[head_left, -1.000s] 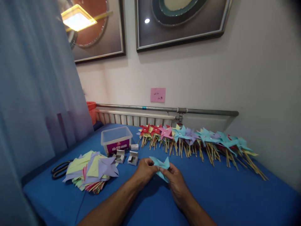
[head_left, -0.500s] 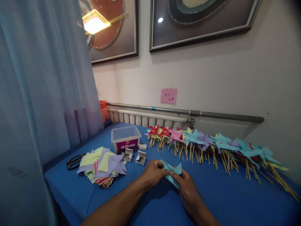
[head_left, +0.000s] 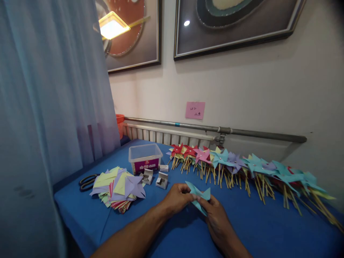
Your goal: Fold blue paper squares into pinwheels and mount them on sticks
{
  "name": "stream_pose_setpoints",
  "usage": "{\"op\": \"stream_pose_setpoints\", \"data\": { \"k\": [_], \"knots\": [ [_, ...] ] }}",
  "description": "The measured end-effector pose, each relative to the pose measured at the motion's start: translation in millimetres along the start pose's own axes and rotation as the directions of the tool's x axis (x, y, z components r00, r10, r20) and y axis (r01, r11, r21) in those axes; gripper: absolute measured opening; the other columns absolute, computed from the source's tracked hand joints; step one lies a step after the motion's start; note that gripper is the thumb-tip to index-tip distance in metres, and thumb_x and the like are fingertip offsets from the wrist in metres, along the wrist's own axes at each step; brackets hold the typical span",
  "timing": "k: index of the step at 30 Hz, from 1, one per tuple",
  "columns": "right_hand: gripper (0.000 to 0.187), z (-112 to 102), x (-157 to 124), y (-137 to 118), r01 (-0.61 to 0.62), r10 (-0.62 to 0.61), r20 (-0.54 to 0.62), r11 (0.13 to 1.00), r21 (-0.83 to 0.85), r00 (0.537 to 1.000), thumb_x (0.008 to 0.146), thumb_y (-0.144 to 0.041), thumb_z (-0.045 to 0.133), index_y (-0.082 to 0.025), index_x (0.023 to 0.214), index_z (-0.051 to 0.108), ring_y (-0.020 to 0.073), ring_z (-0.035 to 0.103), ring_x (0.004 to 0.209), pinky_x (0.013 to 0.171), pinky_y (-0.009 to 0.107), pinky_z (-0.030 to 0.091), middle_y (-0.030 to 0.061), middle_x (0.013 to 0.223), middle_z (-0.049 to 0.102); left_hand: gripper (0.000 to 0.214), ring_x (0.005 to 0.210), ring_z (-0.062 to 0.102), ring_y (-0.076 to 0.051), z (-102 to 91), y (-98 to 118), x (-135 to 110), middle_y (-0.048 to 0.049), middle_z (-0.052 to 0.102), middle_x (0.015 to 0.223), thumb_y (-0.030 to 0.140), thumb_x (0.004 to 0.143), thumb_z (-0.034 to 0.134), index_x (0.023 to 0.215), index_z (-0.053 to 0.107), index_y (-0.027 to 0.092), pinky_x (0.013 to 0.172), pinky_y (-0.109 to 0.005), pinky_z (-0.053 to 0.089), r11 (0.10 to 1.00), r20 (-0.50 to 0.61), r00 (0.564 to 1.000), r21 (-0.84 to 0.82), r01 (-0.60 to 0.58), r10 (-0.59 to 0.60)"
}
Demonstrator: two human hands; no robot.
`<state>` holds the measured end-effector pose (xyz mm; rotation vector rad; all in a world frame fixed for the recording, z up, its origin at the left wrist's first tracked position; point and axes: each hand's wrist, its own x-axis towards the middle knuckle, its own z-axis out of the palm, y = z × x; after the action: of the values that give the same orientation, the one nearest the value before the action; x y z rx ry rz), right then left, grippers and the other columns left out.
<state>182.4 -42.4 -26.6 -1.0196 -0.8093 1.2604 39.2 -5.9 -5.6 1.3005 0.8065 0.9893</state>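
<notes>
Both my hands pinch a light blue paper pinwheel head (head_left: 199,197) just above the blue table (head_left: 268,229). My left hand (head_left: 176,198) grips its left side with fingers closed. My right hand (head_left: 215,213) holds its lower right part, fingers curled around the paper. A row of finished paper pinwheels on wooden sticks (head_left: 242,166) lies along the far side of the table, red at the left, blue at the right.
A pile of cut coloured paper (head_left: 118,188) lies at the left, black scissors (head_left: 87,182) beside it. A clear plastic box (head_left: 145,157) and small open white boxes (head_left: 157,178) stand behind my left hand. A curtain (head_left: 48,107) hangs at the left; a radiator and pipe run along the wall.
The view has shifted slightly, so everything sits a little further right in frame. My hands keep their hold on the blue paper and have turned it slightly.
</notes>
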Motion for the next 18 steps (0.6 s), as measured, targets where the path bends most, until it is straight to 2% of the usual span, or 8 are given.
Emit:
{"op": "stream_pose_setpoints", "data": {
  "k": [4, 8, 10, 13, 16, 18],
  "knots": [
    [0.048, -1, -1, -1, 0.003, -0.003, -0.018, 1.0, 0.001, 1.0, 0.057, -0.042, 0.095, -0.019, 0.095, 0.077, 0.0288, 0.075, 0.08, 0.075, 0.039, 0.058, 0.0047, 0.083, 0.08, 0.033, 0.054, 0.039, -0.008, -1.6, 4, 0, 0.0034, 0.053, 0.059, 0.044, 0.062, 0.08, 0.067, 0.063, 0.016, 0.054, -0.025, 0.027, 0.999, 0.004, 0.999, 0.001, 0.036, -0.036],
    [0.044, -3, 0, 2, 0.022, -0.022, -0.016, 1.0, -0.003, 1.0, 0.06, -0.042, 0.093, -0.02, 0.095, 0.077, 0.0286, 0.075, 0.083, 0.079, 0.04, 0.058, 0.0051, 0.086, 0.08, 0.034, 0.052, 0.039, -0.009, -4.4, 0, 2, 0.0033, 0.052, 0.057, 0.048, 0.066, 0.076, 0.066, 0.062, 0.017, 0.054, -0.026, 0.028, 0.999, -0.013, 0.999, 0.034, 0.043, -0.043],
    [0.042, -5, 1, 4, 0.032, -0.033, -0.016, 0.999, -0.017, 0.999, 0.062, -0.043, 0.091, -0.02, 0.094, 0.077, 0.0277, 0.074, 0.08, 0.077, 0.039, 0.057, 0.0049, 0.084, 0.08, 0.034, 0.053, 0.039, -0.01, -5.6, -1, 2, 0.0033, 0.051, 0.056, 0.049, 0.071, 0.072, 0.066, 0.062, 0.018, 0.055, -0.026, 0.029, 0.997, -0.036, 0.999, 0.071, 0.01, -0.007],
    [0.042, -7, 2, 11, 0.05, -0.049, 0.009, 0.998, -0.046, 0.999, 0.065, -0.046, 0.089, -0.02, 0.096, 0.077, 0.0252, 0.071, 0.076, 0.074, 0.036, 0.055, 0.0039, 0.083, 0.078, 0.028, 0.058, 0.045, -0.013, -12.0, 5, 1, 0.0016, 0.054, 0.059, 0.045, 0.078, 0.066, 0.068, 0.065, 0.019, 0.059, -0.027, 0.034, 0.971, -0.106, 0.986, 0.213, -0.106, 0.13],
    [0.039, -9, 4, 20, 0.073, -0.073, -0.002, 0.992, -0.103, 0.997, 0.067, -0.048, 0.087, -0.02, 0.092, 0.076, 0.0214, 0.066, 0.069, 0.068, 0.032, 0.051, 0.0008, 0.075, 0.075, 0.022, 0.069, 0.056, -0.018, -34.1, 27, 4, -0.0016, 0.064, 0.069, 0.038, 0.083, 0.062, 0.078, 0.072, 0.02, 0.067, -0.027, 0.039, 0.874, -0.233, 0.916, 0.444, -0.199, 0.327],
    [0.037, -9, 7, 25, 0.09, -0.098, -0.05, 0.987, -0.132, 0.994, 0.064, -0.048, 0.086, -0.021, 0.085, 0.074, 0.0189, 0.061, 0.063, 0.063, 0.029, 0.047, -0.0009, 0.07, 0.072, 0.023, 0.079, 0.062, -0.021, -61.3, 52, 12, -0.0043, 0.071, 0.081, 0.035, 0.087, 0.057, 0.086, 0.074, 0.02, 0.074, -0.029, 0.043, 0.792, -0.339, 0.827, 0.579, -0.193, 0.449]
  ]
}}
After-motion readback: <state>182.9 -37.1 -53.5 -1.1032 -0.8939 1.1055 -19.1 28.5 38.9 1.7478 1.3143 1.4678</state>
